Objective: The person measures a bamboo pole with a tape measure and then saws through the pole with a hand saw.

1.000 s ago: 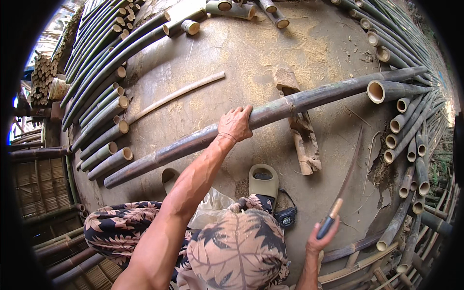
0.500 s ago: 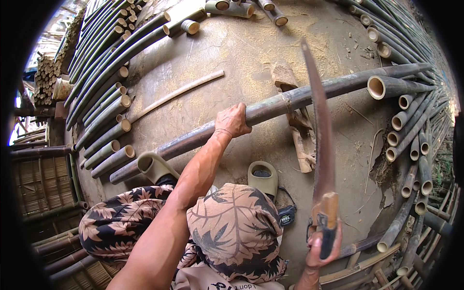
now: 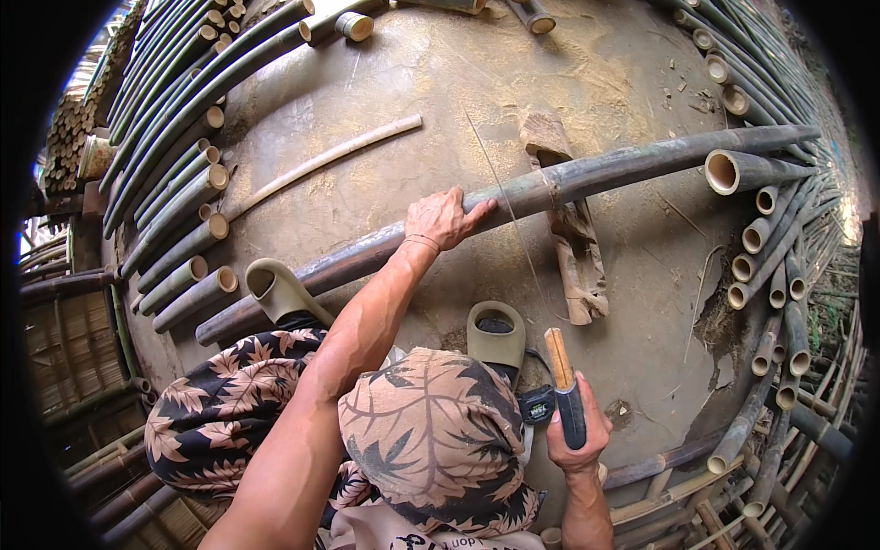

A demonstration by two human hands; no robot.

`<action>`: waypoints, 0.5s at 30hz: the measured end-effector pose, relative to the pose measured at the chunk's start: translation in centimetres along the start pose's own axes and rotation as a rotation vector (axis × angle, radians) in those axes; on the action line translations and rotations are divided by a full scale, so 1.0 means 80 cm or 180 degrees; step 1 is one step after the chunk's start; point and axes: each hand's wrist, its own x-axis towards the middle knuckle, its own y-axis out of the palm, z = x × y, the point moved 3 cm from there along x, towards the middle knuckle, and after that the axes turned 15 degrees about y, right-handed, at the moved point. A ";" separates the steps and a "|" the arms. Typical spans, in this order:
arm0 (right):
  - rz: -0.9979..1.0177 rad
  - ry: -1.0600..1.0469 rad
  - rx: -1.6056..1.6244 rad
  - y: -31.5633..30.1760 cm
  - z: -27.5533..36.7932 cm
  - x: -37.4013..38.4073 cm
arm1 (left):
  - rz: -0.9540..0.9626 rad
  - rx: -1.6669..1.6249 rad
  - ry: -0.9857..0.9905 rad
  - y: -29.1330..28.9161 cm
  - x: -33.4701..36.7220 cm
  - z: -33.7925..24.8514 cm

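A long dark bamboo pole [image 3: 367, 255] runs slantwise across the view, lying over a carved wooden block [image 3: 579, 266]. My left hand [image 3: 447, 218] grips it from above near the middle, thumb stretched to the right along its top. In my right hand [image 3: 582, 429] is a handsaw [image 3: 561, 362], held by its wood and black handle. Its blade shows edge-on as a thin line crossing the pole just right of my left thumb. Whether the teeth touch the bamboo I cannot tell.
Cut bamboo poles [image 3: 188, 188] lie stacked at the left, with more poles [image 3: 733, 170] at the right. A thin bamboo strip [image 3: 325, 167] rests on the sawdust-strewn floor. By my sandal [image 3: 495, 335] is a black tape measure [image 3: 536, 403].
The saw has swung left and turned from broadside to edge-on, its blade now across the pole beside my left hand. My left thumb has stretched out to the right.
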 end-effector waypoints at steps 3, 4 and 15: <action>0.0006 -0.0015 -0.0088 0.002 0.000 -0.006 | 0.0067 0.0038 -0.0111 0.000 0.005 -0.004; 0.0004 -0.0018 -0.0126 0.000 -0.003 -0.012 | 0.0031 0.0038 -0.0117 0.002 0.008 -0.004; -0.0023 0.0216 -0.0411 -0.009 -0.028 -0.025 | -0.0101 -0.0049 -0.0204 0.004 0.022 -0.001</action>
